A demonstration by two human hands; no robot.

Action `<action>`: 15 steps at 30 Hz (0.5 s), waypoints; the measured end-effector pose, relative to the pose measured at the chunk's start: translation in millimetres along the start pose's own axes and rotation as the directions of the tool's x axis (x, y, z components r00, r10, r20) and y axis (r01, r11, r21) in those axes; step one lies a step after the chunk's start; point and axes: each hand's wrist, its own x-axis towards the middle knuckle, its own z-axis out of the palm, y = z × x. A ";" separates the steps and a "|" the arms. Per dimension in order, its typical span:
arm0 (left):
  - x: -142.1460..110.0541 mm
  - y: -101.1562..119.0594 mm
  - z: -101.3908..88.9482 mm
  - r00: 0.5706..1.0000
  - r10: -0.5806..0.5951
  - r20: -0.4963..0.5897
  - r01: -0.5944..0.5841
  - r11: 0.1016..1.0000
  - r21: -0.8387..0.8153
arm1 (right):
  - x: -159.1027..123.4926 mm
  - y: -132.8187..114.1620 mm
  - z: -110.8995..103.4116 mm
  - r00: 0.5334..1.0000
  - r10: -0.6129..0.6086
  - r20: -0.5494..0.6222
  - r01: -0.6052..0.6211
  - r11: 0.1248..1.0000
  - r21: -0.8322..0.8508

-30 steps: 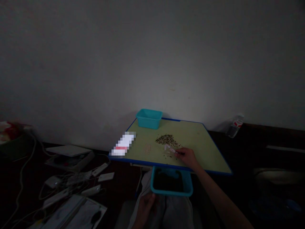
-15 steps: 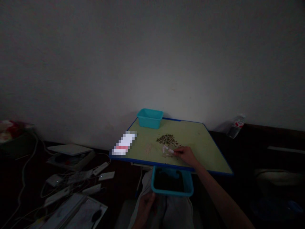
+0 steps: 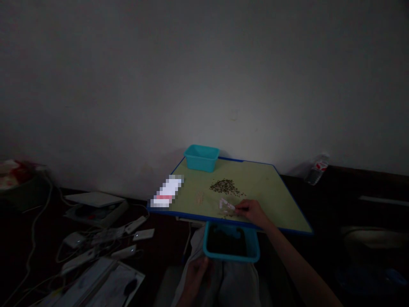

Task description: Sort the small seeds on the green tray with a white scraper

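Low on the table, near its front edge, my right hand (image 3: 251,210) pinches a small white piece with reddish marks (image 3: 226,204); it may be a card or a bit of packaging. A few dark grains lie around and below this piece. Just beyond it spreads a pile of small dark seed-like grains (image 3: 224,186), with a little heap of pale bits (image 3: 200,197) to its left. My left hand (image 3: 197,273) is closed at the near left corner of a teal basin (image 3: 231,257) held at lap height under the table edge. Dark contents fill much of that basin.
A second teal basin (image 3: 202,163) stands at the back left of the blue-edged table (image 3: 268,183). A blurred-out phone-like object (image 3: 167,192) lies at the left edge. Power strips and cables (image 3: 96,243) cover the left side; a plastic bottle (image 3: 318,169) leans against the wall at right.
My right hand has moved slightly towards me and to the right with the white piece. My left hand and the lap basin look unchanged.
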 end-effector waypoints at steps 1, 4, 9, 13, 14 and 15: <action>0.3 -1.2 -0.4 1.000 0.006 0.005 -0.006 1.000 0.004 | -1.8 -1.4 0.7 1.000 0.006 -0.001 -0.006 1.000 0.009; 1.3 -4.0 -1.0 1.000 0.010 0.017 -0.010 1.000 -0.003 | -6.6 -5.9 2.6 1.000 0.025 -0.010 -0.025 0.999 0.037; 0.6 0.6 1.0 1.000 -0.011 -0.001 0.011 1.000 -0.002 | -13.2 -11.6 4.3 1.000 0.014 -0.010 -0.013 0.998 0.058; -0.8 5.3 2.1 1.000 -0.028 -0.012 0.028 1.000 -0.008 | -16.4 -11.3 6.0 1.000 0.011 -0.021 -0.010 0.998 0.062; -0.9 5.3 2.0 1.000 -0.015 -0.017 0.015 1.000 -0.002 | -17.0 -11.0 6.6 0.999 0.015 -0.029 -0.013 0.998 0.059; -0.8 4.9 1.8 1.000 -0.003 -0.017 0.003 1.000 0.008 | -17.5 -10.8 7.1 0.999 0.019 -0.040 -0.016 0.998 0.056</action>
